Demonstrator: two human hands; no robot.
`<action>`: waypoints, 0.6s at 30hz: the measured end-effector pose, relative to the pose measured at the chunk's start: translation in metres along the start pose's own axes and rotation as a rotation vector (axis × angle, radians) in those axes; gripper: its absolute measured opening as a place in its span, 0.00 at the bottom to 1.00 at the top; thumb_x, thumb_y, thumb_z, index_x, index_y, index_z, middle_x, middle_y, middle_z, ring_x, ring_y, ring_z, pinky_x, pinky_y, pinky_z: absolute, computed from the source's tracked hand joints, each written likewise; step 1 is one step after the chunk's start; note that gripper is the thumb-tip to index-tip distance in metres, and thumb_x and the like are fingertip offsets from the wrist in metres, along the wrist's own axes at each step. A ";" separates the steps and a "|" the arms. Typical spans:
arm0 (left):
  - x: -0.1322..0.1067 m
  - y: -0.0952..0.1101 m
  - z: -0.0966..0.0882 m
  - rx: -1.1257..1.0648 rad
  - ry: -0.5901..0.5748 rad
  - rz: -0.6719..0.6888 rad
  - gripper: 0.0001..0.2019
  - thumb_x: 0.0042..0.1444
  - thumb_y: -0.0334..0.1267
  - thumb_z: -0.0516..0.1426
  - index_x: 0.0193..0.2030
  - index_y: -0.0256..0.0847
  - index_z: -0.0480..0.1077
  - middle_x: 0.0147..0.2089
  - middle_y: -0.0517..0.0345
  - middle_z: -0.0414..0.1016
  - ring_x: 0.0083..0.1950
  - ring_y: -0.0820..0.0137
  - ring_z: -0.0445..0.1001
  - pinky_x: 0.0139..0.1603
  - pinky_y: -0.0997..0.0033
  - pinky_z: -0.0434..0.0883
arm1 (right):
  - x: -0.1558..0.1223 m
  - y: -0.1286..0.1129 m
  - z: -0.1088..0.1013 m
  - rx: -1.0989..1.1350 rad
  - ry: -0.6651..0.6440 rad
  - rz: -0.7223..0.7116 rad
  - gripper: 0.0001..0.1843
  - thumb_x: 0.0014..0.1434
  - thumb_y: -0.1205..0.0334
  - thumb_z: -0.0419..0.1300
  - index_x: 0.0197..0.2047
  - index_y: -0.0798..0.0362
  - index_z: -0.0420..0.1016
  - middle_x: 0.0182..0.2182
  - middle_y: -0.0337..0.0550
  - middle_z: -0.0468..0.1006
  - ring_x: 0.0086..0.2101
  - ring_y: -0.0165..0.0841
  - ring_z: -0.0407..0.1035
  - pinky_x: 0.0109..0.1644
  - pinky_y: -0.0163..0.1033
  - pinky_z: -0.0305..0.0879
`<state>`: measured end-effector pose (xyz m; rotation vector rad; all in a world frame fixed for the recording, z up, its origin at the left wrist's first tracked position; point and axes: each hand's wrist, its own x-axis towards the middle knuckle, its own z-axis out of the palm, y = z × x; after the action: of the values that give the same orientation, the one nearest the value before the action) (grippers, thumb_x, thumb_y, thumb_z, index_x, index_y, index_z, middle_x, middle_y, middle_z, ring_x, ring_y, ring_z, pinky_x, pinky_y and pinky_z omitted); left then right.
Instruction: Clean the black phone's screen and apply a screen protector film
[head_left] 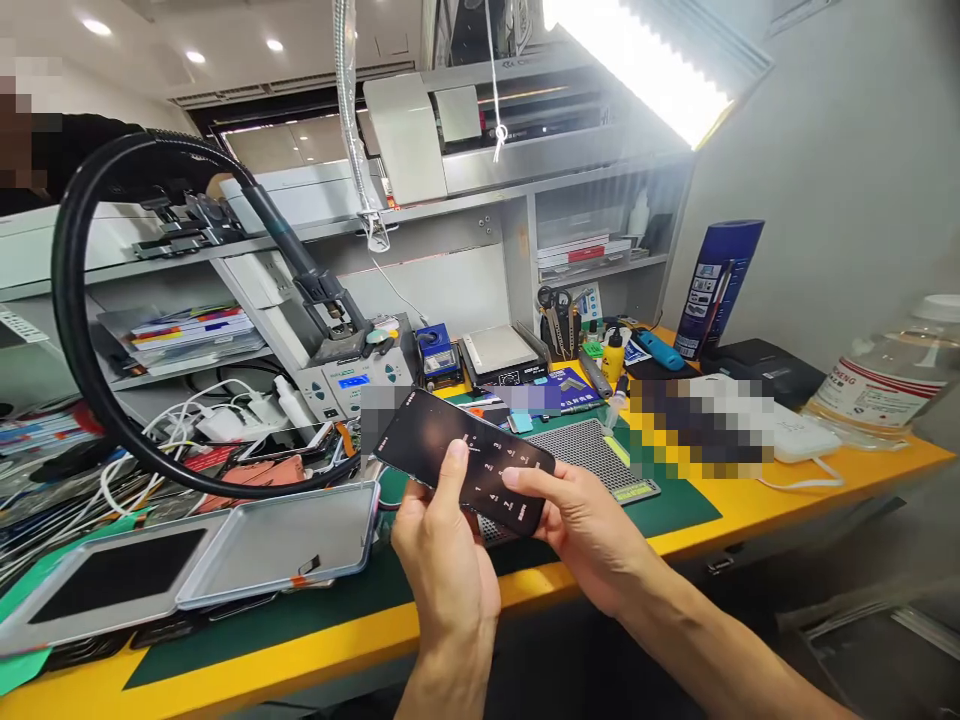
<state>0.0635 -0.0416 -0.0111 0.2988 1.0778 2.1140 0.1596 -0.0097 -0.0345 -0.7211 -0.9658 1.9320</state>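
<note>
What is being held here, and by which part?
A dark smartphone: left hand under its near edge, thumb on the screen; right hand at its lower right end.

I log one legible entry: red capitals ending in "CHENG" on the white label of the clear bottle (889, 385) at the table's (825, 478) right end, while the phone (465, 458) keypad digits and the station (352, 382) display are too small to read.

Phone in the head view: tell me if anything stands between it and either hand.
Nothing visible does. The left hand grips the phone from below, thumb on the screen; the right hand holds its right end, a fingertip on the screen.
</note>
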 end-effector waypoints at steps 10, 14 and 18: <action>0.033 0.054 -0.065 0.041 -0.688 -0.649 0.44 0.50 0.74 0.54 0.53 0.31 0.78 0.52 0.31 0.81 0.57 0.40 0.77 0.53 0.43 0.76 | 0.025 -0.081 -0.032 -0.406 -0.367 0.311 0.12 0.44 0.64 0.73 0.32 0.61 0.82 0.32 0.48 0.82 0.30 0.31 0.76 0.38 0.32 0.76; 0.048 0.067 -0.051 0.560 -1.038 -0.648 0.26 0.48 0.54 0.66 0.46 0.33 0.81 0.42 0.41 0.83 0.42 0.56 0.81 0.45 0.63 0.74 | 0.031 -0.086 -0.019 -0.592 -0.517 0.411 0.09 0.44 0.66 0.72 0.32 0.59 0.84 0.30 0.46 0.82 0.25 0.30 0.74 0.32 0.30 0.74; 0.047 0.070 -0.034 0.778 -1.096 -0.619 0.09 0.47 0.33 0.69 0.37 0.36 0.82 0.32 0.56 0.80 0.32 0.71 0.74 0.36 0.74 0.68 | 0.034 -0.081 -0.012 -0.654 -0.588 0.388 0.08 0.47 0.66 0.74 0.33 0.58 0.84 0.26 0.41 0.81 0.24 0.27 0.72 0.29 0.28 0.69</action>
<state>-0.0215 -0.0558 0.0165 1.1452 1.0164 0.6701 0.1867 0.0529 0.0221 -0.7436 -2.0019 2.2263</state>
